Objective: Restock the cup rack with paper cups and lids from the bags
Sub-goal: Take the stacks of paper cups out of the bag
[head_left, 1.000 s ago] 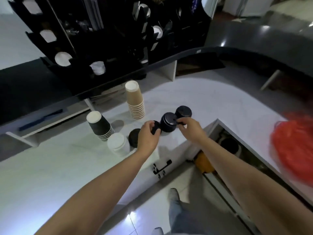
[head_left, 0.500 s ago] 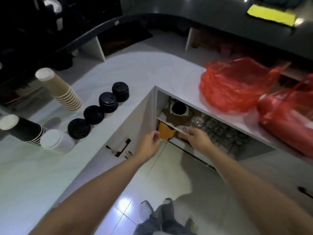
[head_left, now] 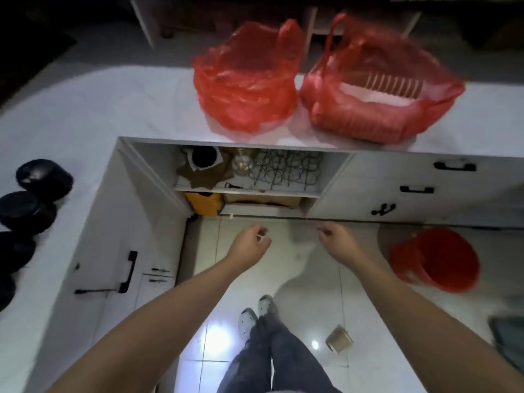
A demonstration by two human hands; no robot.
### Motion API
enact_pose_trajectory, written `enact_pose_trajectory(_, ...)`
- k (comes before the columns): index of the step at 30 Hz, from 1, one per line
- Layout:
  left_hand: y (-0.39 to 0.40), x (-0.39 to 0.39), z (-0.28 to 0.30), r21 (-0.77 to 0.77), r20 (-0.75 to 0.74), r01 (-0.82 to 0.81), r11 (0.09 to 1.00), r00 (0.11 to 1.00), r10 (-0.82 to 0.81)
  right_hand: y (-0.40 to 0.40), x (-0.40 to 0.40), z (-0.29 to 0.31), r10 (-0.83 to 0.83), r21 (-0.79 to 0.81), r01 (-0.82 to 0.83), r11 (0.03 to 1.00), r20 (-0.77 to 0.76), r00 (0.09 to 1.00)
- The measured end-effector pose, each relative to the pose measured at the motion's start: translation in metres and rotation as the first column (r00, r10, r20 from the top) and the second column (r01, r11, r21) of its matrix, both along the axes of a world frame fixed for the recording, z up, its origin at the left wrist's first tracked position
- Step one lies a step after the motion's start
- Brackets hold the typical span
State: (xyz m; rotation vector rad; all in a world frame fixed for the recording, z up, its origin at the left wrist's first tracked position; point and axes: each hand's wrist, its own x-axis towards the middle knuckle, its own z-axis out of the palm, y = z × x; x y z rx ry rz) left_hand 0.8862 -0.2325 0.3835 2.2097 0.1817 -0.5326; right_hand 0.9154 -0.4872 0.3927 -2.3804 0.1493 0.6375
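Both hands hang loose above the floor, holding nothing.

Head view: the left hand (head_left: 249,245) and right hand (head_left: 337,241) have loosely curled fingers over the tiles. Two red bags (head_left: 246,80) (head_left: 377,89) sit side by side on the far white counter (head_left: 99,103); black lid stacks (head_left: 42,178) stand at far left. A paper cup (head_left: 338,342) lies on the floor.

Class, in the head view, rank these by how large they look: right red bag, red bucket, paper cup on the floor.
1. right red bag
2. red bucket
3. paper cup

Apparent size only.
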Motion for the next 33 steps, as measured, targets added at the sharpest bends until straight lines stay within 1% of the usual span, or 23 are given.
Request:
enact_pose_trajectory(4, -0.076, -0.009, -0.022, 0.05, -0.036, 0.258, 0.965, 0.966, -0.256, -0.082, -0.054, -0.03, -0.223, -0.002, 0.223, 0.975, -0.067, 0.972)
enact_pose_trajectory(7, -0.137, -0.025, -0.038, 0.052, -0.072, 0.407, 0.912, 0.912, -0.403, -0.137, -0.108, -0.046, -0.386, 0.004, 0.387, 0.922, -0.063, 0.921)
enact_pose_trajectory(12, -0.247, -0.06, -0.081, 0.067, -0.116, 0.653, 0.754, 0.756, -0.644, -0.218, -0.208, -0.097, -0.63, 0.008, 0.633, 0.774, -0.099, 0.77)
enact_pose_trajectory(17, -0.347, -0.103, -0.134, 0.076, -0.165, 0.803, 0.591, 0.595, -0.787, -0.274, -0.3, -0.153, -0.776, -0.028, 0.778, 0.628, -0.105, 0.622)
enact_pose_trajectory(21, -0.4, -0.138, -0.177, 0.072, -0.18, 0.88, 0.468, 0.474, -0.862, -0.293, -0.361, -0.198, -0.866, -0.064, 0.868, 0.493, -0.136, 0.482)
enact_pose_trajectory(24, -0.427, -0.157, -0.218, 0.071, -0.185, 0.934, 0.35, 0.357, -0.916, -0.293, -0.394, -0.243, -0.918, -0.071, 0.922, 0.382, -0.147, 0.369)
enact_pose_trajectory(27, -0.445, -0.177, -0.27, 0.108, -0.193, 0.969, 0.222, 0.24, -0.951, -0.282, -0.427, -0.292, -0.96, -0.1, 0.962, 0.253, -0.146, 0.237)
enact_pose_trajectory(31, -0.457, -0.211, -0.329, 0.155, -0.23, 0.985, 0.077, 0.112, -0.967, -0.254, -0.471, -0.348, -0.987, -0.103, 0.992, 0.068, -0.154, 0.052)
enact_pose_trajectory(33, -0.458, -0.23, -0.358, 0.158, -0.248, 0.987, 0.028, 0.067, -0.967, -0.237, -0.492, -0.373, -0.986, -0.117, 0.993, -0.014, -0.162, -0.033)
